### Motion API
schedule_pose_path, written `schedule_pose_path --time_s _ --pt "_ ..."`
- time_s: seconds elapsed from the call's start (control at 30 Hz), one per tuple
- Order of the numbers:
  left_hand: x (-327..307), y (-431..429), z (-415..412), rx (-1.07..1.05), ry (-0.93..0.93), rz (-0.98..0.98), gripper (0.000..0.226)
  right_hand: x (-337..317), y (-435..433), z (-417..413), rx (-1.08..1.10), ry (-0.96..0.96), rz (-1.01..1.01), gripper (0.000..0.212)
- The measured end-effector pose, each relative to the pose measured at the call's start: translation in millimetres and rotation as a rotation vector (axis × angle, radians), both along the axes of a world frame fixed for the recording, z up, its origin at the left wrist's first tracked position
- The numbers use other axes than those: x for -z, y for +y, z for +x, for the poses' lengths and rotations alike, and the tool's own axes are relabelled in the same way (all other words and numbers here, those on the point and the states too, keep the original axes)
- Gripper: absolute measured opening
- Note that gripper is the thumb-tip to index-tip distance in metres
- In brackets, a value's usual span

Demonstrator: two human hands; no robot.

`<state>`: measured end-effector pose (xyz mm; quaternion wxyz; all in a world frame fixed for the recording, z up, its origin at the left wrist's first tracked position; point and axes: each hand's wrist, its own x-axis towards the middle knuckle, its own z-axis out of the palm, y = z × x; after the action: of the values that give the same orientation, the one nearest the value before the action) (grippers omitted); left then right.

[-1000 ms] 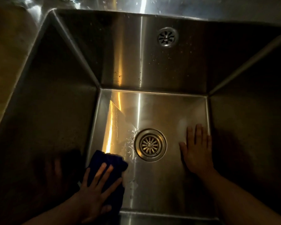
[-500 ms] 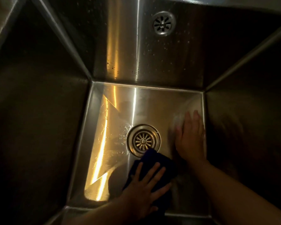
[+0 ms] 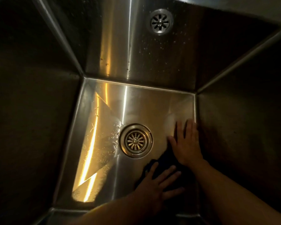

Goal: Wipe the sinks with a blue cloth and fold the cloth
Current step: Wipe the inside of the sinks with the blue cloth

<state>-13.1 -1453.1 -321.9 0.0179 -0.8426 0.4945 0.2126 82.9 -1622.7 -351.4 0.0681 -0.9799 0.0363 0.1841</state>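
Steel sink (image 3: 144,103) floor looks only part-wiped: droplets are left past the left fingers (image 3: 168,172), by the drain (image 3: 136,140). The cloth (image 3: 167,161) is pressed flat under the left hand (image 3: 154,184), fingers spread; the right hand (image 3: 187,143) is laid on steel beside it, fingers straight, together. Folding's not begun.

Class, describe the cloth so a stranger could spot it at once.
In the steel sink, look at the floor just right of the big drain. The cloth lies under the spread left hand: the only dark, soft thing on shiny metal.
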Motion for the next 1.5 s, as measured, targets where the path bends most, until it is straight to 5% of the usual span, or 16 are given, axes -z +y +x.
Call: schedule_pose_path --time_s 0.3,0.37,0.5,0.73,1.1,1.27,1.5 --pt "4 184 -30 -0.351 -0.184 0.055 0.093 -11 4 0 -0.014 0.130 -0.023 0.070" --pt "6 202 -34 -0.389 -0.214 0.077 0.086 -13 5 -2 -0.009 0.124 -0.015 0.071" --pt "18 205 -31 -0.417 -0.290 0.027 0.050 -9 11 -5 -0.011 0.015 -0.075 0.070" --pt "22 189 28 -0.431 -0.289 -0.029 0.078 -8 19 -9 0.022 -0.119 -0.063 0.077" --pt "31 184 215 -0.910 -0.306 -0.104 0.056 14 9 -10 -0.014 -0.228 -0.103 0.070" --pt "21 172 187 -1.035 -0.253 -0.085 0.050 22 5 -12 -0.028 -0.260 -0.123 0.069" --pt "-9 158 80 -0.892 -0.015 0.148 0.050 16 7 -13 0.000 -0.243 -0.096 0.071"
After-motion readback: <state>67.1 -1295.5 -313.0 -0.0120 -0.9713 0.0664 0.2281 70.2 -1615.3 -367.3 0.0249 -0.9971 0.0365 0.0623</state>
